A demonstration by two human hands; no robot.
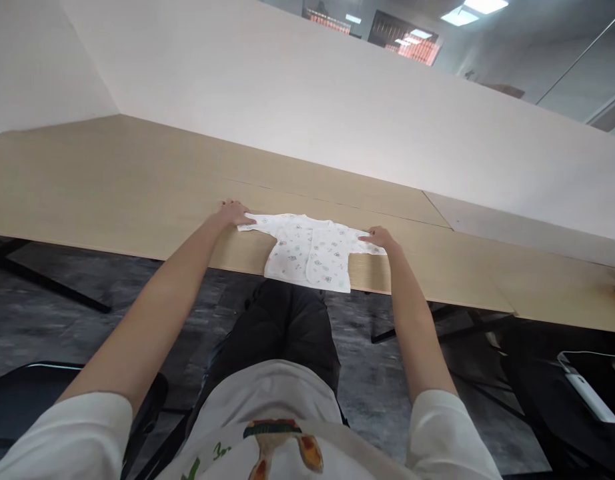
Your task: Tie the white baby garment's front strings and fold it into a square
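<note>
A small white baby shirt [310, 252] with a scattered print lies spread on the wooden table, its neckline toward the wall. Its lower hem reaches the near table edge and slightly overhangs it. My left hand [234, 213] rests at the cuff of the left-side sleeve, thumb on the cloth and fingers apart on the tabletop. Across from it, my right hand [380, 238] lies over the other sleeve's end, with the thumb stretched along the fabric and apart from the fingers. Both sleeves extend outward to the sides.
The long wooden table [152, 180] runs along a white partition [287, 100]. Black chairs stand at the lower left [32, 400] and lower right [542, 387]. A white device with a cable [592, 398] lies on the right chair. Dark table legs show below the tabletop.
</note>
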